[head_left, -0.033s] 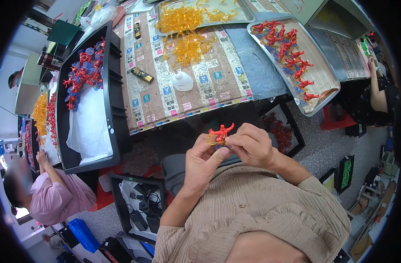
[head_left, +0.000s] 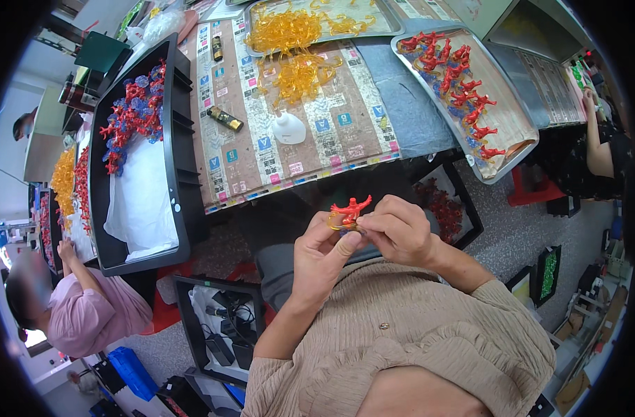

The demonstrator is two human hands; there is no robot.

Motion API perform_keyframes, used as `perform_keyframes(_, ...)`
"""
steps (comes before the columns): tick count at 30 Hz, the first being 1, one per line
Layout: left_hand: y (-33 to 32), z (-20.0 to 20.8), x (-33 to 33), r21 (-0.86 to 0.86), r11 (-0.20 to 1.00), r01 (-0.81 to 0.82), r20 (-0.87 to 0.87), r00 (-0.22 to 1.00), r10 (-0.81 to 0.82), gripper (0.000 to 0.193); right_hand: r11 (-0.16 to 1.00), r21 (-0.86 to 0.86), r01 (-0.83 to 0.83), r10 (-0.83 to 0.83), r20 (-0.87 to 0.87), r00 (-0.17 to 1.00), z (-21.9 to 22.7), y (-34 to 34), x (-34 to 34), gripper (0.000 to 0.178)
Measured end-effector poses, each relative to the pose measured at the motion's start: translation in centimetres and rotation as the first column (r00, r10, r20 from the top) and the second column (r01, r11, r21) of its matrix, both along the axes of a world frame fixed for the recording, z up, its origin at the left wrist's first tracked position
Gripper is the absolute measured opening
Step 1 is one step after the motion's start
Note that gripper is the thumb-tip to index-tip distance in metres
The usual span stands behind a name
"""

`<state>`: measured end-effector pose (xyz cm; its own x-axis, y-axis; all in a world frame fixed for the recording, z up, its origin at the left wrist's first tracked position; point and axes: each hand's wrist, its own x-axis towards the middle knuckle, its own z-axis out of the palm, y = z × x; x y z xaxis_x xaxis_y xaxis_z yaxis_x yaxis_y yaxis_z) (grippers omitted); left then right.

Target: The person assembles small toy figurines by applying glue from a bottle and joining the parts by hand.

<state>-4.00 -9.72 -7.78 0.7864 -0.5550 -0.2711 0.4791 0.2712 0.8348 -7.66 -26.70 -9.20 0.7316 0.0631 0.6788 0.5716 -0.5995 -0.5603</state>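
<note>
Over my lap, just off the table's front edge, my left hand (head_left: pixel 322 258) and my right hand (head_left: pixel 403 231) hold a small red toy figure (head_left: pixel 351 208) with outstretched arms between them. My left thumb and fingers pinch its lower part, where a yellow translucent ring-like piece (head_left: pixel 337 224) shows. A bit of blue is partly hidden under the figure by my fingers. The right fingertips press together at the figure's right side. Similar red figures with blue pieces (head_left: pixel 463 90) lie in a row on the metal tray (head_left: pixel 515 115) at the right.
A black bin (head_left: pixel 182 132) at the left holds red-and-blue figures (head_left: pixel 137 104) on white paper. Yellow translucent rings (head_left: pixel 300 76) lie heaped on the table (head_left: pixel 262 149) and a far tray (head_left: pixel 394 24). A white bottle (head_left: pixel 288 128) stands near them. One co-worker (head_left: pixel 99 306) sits left, another (head_left: pixel 595 153) right.
</note>
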Motion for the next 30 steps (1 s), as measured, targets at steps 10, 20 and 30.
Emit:
perform_keyframes(10, -0.4, -0.8, 0.1, 0.048, 0.996, -0.077, -0.022, 0.997, 0.078, 0.021, 0.966, 0.257, -0.029, 0.107, -0.296, 0.949, 0.9, -0.2, -0.1, 0.021)
perform_keyframes(20, -0.6, -1.0, 0.2, 0.015, 0.996, -0.092, -0.142, 0.985, 0.093, 0.019, 0.938, 0.346, 0.011, 0.103, -0.310, 0.945, -0.3, 0.2, -0.6, 0.018)
perform_keyframes(30, -0.7, -1.9, 1.6, 0.447, 0.816, -0.366, 0.755, 0.644, -0.125, 0.024, 0.948, 0.287, 0.136, -0.029, -0.350, 0.936, 0.9, 0.3, 0.0, 0.016)
